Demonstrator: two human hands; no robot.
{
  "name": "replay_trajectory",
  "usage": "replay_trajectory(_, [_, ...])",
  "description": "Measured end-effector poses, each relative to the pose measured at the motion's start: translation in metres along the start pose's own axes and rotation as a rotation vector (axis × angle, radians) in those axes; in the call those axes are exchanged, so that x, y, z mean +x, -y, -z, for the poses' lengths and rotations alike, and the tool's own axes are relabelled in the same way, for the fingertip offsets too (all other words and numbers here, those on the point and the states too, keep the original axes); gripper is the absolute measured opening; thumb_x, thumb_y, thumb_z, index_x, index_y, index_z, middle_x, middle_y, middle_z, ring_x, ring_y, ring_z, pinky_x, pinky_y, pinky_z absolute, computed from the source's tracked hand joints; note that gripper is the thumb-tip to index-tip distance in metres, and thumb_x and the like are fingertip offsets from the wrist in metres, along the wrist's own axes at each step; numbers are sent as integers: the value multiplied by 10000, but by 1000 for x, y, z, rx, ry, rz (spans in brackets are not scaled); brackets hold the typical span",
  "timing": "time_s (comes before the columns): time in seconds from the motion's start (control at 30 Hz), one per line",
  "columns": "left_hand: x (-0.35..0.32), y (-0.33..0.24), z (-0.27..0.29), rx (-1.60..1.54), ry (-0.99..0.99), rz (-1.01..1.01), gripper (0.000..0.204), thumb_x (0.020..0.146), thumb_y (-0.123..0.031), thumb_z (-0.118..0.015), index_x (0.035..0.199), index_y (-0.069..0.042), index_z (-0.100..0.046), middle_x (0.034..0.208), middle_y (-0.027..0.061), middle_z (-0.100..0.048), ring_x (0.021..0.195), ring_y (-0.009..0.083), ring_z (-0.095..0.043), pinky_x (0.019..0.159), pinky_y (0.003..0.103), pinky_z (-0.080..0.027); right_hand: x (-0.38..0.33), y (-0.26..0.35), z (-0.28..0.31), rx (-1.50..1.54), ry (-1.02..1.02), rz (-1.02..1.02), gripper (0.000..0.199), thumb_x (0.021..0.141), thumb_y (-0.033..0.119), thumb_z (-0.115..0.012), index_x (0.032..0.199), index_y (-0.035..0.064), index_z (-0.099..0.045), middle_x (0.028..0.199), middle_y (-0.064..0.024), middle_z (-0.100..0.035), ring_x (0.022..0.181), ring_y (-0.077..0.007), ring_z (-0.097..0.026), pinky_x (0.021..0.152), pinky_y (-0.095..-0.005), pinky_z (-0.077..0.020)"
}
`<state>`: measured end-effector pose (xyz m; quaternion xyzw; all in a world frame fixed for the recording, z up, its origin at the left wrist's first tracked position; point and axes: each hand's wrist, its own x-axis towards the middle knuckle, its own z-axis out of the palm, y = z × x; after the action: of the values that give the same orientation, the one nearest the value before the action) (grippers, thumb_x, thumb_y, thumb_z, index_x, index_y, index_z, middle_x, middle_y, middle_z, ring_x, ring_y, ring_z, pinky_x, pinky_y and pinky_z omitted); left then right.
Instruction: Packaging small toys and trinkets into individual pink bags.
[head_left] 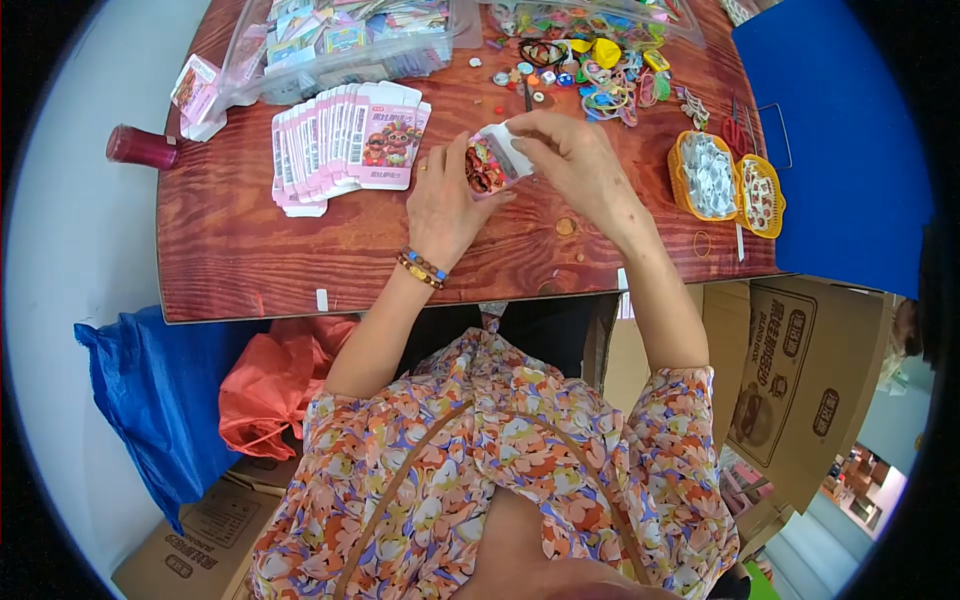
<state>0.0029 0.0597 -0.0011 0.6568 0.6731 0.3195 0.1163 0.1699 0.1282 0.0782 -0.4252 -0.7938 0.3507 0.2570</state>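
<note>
In the head view, gripping a small printed carton (484, 172) above the bench (330, 255), just to the right of the carton fan (388, 140). Curling the left hand (445, 195) part-way closed around the carton's left side, the side facing the carton fan, with fingers along the far edge and thumb along the near edge. Pinching the white end (512, 152) with the right hand (568, 155), farther from the carton fan, with thumb and forefinger nearly together; cannot tell of anything more between those fingertips. Holding the carton between both hands, touching each. Pointing the white end toward the right hand, away from the carton fan, and turning the colourful printed face upward. Slanting the long axis, as far as visible between the fingers, from the near end beside the carton fan outward to far right. Around the carton fan, showing a clear bin (350, 66) just beyond, a dark red cylinder (143, 148) to the left, loose trinkets (612, 98) to the far right, and a yellow basket (677, 188) well apart, rightward.
</note>
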Motion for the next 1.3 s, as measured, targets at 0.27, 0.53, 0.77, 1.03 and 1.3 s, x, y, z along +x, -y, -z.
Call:
replay_trajectory(0.27, [-1, 13, 11, -79, -60, 21, 827, 664, -318, -884, 1324, -29, -478, 1154, 178, -562, 1082, 363, -554, 909, 439, -489, 24, -7, 2, 504, -110, -264, 237, 1006, 117, -529, 1189, 11, -637, 934, -66, -699, 782, -117, -676, 602, -242, -538])
replay_trajectory(0.53, [-14, 22, 11, -151, -12, 30, 844, 683, -362, -872, 1334, -11, -466, 1165, 176, -565, 1094, 364, -548, 925, 435, -472, 89, -86, -19, -688, 28, -322, 303, 889, 273, -653, 1035, 10, -696, 1005, -151, -716, 948, -301, -713, 804, -429, -568])
replay_trajectory(0.77, [-11, 26, 13, -146, -42, 5, 838, 693, -358, -863, 1345, -17, -462, 1177, 186, -553, 1091, 372, -555, 911, 440, -484, 99, -93, -21, -506, 111, -417, 389, 803, 310, -663, 938, -53, -693, 988, -269, -689, 964, -406, -676, 825, -490, -531])
replay_trajectory(1.03, [-12, 25, 15, -118, -22, -3, 835, 693, -349, -864, 1353, -34, -461, 1194, 197, -546, 1101, 388, -551, 913, 455, -488, 103, -95, -18, -434, 228, -440, 298, 813, 234, -669, 919, -44, -681, 976, -228, -689, 885, -316, -695, 757, -417, -541])
replay_trajectory(1.3, [-8, 23, 15, -110, -56, -15, 818, 655, -311, -889, 1317, -51, -484, 1162, 182, -562, 1041, 375, -584, 869, 442, -508, 53, -34, 18, 458, -125, -125, 288, 891, 57, -647, 1167, 27, -567, 752, 4, -630, 620, -73, -636, 464, -216, -422])
